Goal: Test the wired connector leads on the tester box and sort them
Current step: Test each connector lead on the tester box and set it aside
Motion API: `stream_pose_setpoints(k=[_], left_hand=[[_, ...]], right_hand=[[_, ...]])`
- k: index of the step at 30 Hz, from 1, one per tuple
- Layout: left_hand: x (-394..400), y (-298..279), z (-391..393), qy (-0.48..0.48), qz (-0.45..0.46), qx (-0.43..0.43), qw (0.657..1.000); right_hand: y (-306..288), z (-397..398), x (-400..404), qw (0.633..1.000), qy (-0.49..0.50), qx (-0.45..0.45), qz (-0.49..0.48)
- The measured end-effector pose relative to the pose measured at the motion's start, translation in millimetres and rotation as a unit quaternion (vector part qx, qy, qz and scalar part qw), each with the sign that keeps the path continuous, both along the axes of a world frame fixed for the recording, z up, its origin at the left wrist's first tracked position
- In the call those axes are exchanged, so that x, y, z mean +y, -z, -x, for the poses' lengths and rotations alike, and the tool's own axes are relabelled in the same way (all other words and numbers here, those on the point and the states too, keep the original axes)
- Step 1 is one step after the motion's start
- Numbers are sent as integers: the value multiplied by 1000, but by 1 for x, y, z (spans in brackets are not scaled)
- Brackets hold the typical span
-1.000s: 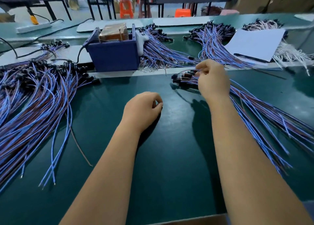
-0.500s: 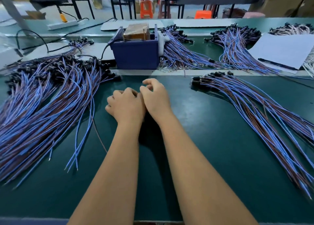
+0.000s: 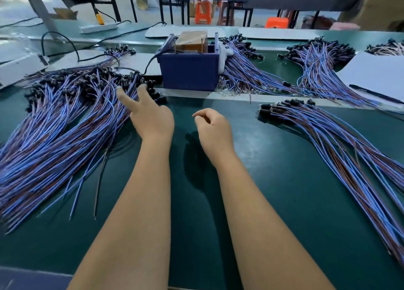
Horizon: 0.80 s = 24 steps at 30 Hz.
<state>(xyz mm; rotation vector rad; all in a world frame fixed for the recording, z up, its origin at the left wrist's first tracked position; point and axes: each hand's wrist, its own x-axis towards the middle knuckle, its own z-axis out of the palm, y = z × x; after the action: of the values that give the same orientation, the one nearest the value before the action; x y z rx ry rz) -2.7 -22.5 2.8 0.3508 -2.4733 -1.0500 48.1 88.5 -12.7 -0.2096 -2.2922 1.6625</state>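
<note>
A big heap of blue and brown wired leads with black connectors [image 3: 61, 123] covers the left of the green table. My left hand [image 3: 150, 116] lies at its right edge with fingers spread, fingertips touching the black connectors near the box. A blue tester box [image 3: 189, 71] with a brown block on top stands at the middle back. My right hand [image 3: 213, 129] hovers over bare mat in the centre, fingers loosely curled and holding nothing. A smaller sorted bundle of leads [image 3: 328, 141] fans out on the right.
More lead piles [image 3: 247, 71] [image 3: 317, 64] lie behind and right of the box. White paper with a black pen [image 3: 376, 75] sits at the far right. A power strip [image 3: 98, 28] and black cables run across the back left. Orange stools stand beyond the table.
My hands were together at the centre; the left one has reached left and forward onto the big heap's connectors, and the right has drifted slightly right. A second ago the right hand was at the right bundle.
</note>
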Motion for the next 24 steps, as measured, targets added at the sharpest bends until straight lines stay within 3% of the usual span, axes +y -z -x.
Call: stream_pose_setpoints(k=[6, 13, 18, 24], left_hand=[[-17, 0, 26, -50, -43, -77, 995], [-38, 13, 30, -35, 15, -20, 999], [-46, 17, 33, 64, 0, 17, 998], [-67, 9, 33, 235, -38, -48, 970]], right_hand=[[-1, -1, 2, 1000, -5, -3, 24], [-1, 0, 0, 999, -23, -11, -27], [-1, 0, 1, 999, -25, -11, -22], [-1, -2, 2, 999, -28, -10, -25]])
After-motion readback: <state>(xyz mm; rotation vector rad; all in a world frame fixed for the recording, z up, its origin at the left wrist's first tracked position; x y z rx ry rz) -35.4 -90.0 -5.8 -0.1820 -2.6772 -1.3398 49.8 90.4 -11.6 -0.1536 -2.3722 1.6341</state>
